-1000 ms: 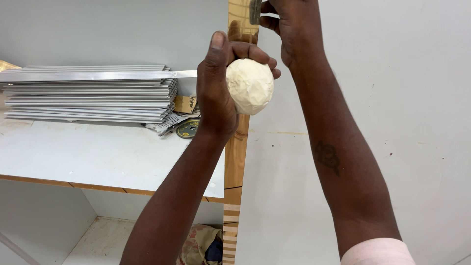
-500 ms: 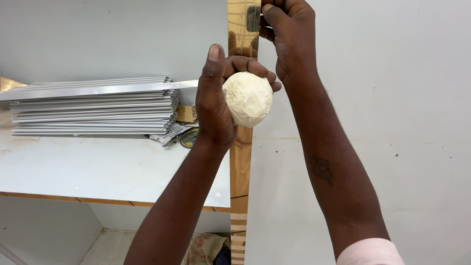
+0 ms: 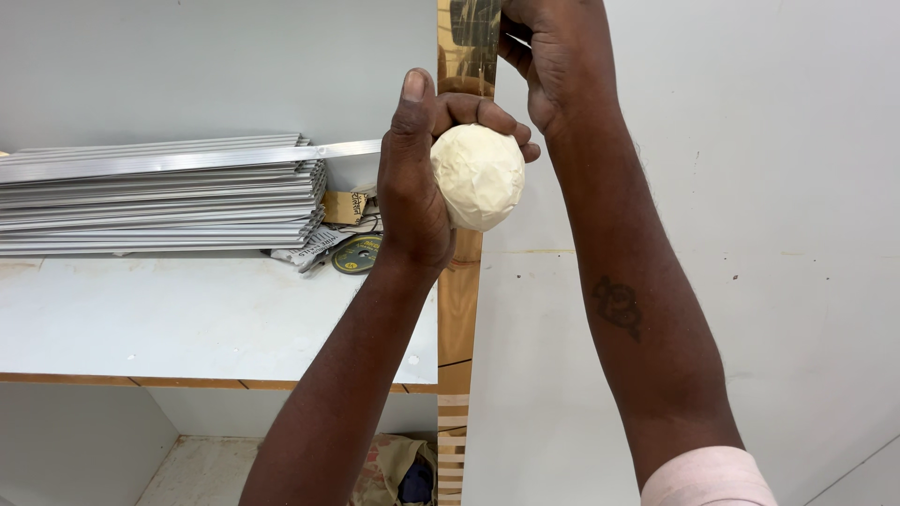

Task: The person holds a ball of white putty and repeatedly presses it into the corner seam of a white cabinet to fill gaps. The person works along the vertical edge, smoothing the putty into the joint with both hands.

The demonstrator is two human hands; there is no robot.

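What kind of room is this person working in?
Probably a room being fitted out with new furniture, like a carpentry job. Clues: a stack of long metal strips lying on a white shelf, a round cutting disc beside them, and the left hand holding a ball of putty.

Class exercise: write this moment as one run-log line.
left hand: holds putty ball | right hand: grips tool against gold strip | shelf: stacked metal profiles

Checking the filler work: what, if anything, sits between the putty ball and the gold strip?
Nothing visible. The left hand holds the putty ball right in front of the gold strip; whether they touch cannot be told.
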